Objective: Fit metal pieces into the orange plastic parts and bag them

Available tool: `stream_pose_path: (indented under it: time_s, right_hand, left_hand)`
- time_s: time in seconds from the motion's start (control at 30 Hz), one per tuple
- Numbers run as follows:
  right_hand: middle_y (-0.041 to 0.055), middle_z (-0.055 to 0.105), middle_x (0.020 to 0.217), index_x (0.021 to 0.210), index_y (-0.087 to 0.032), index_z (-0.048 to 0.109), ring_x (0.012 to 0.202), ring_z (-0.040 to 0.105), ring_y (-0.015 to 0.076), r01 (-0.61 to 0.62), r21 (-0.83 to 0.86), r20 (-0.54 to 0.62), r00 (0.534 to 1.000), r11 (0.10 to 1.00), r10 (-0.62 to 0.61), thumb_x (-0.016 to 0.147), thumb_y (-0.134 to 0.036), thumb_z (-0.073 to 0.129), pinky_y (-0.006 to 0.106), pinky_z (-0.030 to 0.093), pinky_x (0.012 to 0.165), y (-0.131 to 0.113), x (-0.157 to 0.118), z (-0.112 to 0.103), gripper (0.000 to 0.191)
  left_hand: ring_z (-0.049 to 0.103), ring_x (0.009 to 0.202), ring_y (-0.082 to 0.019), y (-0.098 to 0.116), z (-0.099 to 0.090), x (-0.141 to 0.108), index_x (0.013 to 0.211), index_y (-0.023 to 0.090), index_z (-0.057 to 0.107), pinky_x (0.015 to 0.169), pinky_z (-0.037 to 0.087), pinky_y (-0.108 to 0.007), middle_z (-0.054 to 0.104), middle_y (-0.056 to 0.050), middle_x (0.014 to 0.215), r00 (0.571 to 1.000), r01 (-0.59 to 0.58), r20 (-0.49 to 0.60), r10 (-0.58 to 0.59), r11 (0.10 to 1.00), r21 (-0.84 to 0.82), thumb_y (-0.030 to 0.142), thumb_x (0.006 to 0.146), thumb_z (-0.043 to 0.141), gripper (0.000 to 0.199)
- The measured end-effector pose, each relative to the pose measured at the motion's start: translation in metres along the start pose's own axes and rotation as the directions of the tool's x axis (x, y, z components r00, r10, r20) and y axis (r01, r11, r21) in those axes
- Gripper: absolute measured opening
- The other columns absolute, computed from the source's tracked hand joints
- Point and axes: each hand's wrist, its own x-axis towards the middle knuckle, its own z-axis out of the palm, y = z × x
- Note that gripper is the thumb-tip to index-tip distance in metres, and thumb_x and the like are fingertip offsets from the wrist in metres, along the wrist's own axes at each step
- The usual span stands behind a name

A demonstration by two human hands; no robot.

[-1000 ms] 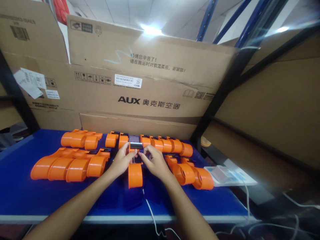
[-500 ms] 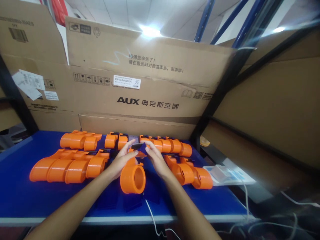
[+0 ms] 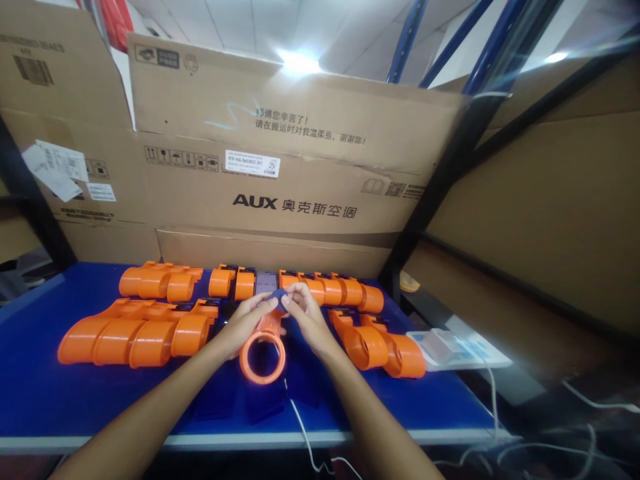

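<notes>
An orange tape dispenser (image 3: pixel 263 360) hangs in front of me, its round open ring facing my body. My left hand (image 3: pixel 246 325) is closed around its upper part, with the thumb against a small dark blue piece (image 3: pixel 279 298) at the top. On the other side my right hand (image 3: pixel 306 313) pinches that same blue piece between thumb and fingers. The fingers cover much of the dispenser's far end, so how the piece sits on it cannot be made out.
More orange tape dispensers stand in rows at left (image 3: pixel 150 341) and right (image 3: pixel 406 355) on the blue table (image 3: pixel 165 403). A grey-purple box (image 3: pixel 266 283) sits among the back row. Cardboard (image 3: pixel 300 233) walls the back. A white cable (image 3: pixel 303 427) crosses the front edge.
The dispenser has turned so its ring opening faces me more fully and its upper part tips away. Both hands have stayed on it, and the blue piece now lies flatter between the thumbs.
</notes>
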Motion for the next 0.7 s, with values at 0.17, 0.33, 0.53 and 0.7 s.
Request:
stream_pose_path:
  time_s: [0.17, 0.33, 0.53, 0.7]
  right_hand:
    - [-0.0037, 0.048, 0.083, 0.090, -0.027, 0.040, 0.072, 0.052, 0.0149, 0.010, -0.027, -0.007, 1.000, 1.000, -0.010, 0.084, -0.051, 0.070, 0.025, 0.051, 0.061, 0.001, 0.000, 0.003, 0.039]
    - [-0.0009, 0.055, 0.088, 0.097, -0.028, 0.045, 0.080, 0.058, 0.0184, 0.020, -0.130, -0.016, 1.000, 0.991, -0.023, 0.090, -0.055, 0.060, 0.029, 0.052, 0.067, 0.002, 0.001, 0.003, 0.032]
    - [0.0029, 0.060, 0.082, 0.080, -0.022, 0.056, 0.084, 0.056, 0.0209, 0.086, -0.567, 0.037, 0.996, 0.819, -0.079, 0.101, -0.040, 0.043, 0.034, 0.045, 0.081, 0.003, 0.002, -0.010, 0.030]
    - [0.0069, 0.063, 0.092, 0.073, -0.019, 0.064, 0.093, 0.052, 0.0239, 0.255, -0.796, 0.331, 0.943, 0.549, 0.040, 0.085, -0.031, 0.071, 0.035, 0.038, 0.085, 0.002, -0.009, -0.004, 0.018]
  left_hand:
    - [0.074, 0.097, -0.029, 0.002, -0.002, 0.002, 0.111, 0.015, 0.071, 0.077, 0.061, -0.035, 0.077, -0.013, 0.107, 0.996, -0.048, -0.078, 0.053, 0.997, 0.063, 0.039, 0.075, 0.084, 0.046]
    - [0.074, 0.097, -0.028, -0.001, -0.006, 0.004, 0.116, 0.017, 0.069, 0.077, 0.061, -0.036, 0.076, -0.014, 0.110, 0.998, -0.042, -0.048, 0.045, 0.998, 0.049, 0.043, 0.077, 0.082, 0.049]
    - [0.075, 0.074, -0.028, 0.008, -0.006, 0.005, 0.112, 0.014, 0.069, 0.061, 0.060, -0.035, 0.078, -0.015, 0.092, 0.999, 0.006, -0.044, -0.011, 0.993, -0.121, 0.061, 0.083, 0.068, 0.056]
    - [0.075, 0.071, -0.028, 0.017, -0.003, 0.002, 0.108, 0.014, 0.070, 0.060, 0.059, -0.036, 0.078, -0.014, 0.084, 0.998, -0.001, -0.064, -0.009, 0.987, -0.160, 0.068, 0.085, 0.059, 0.060]
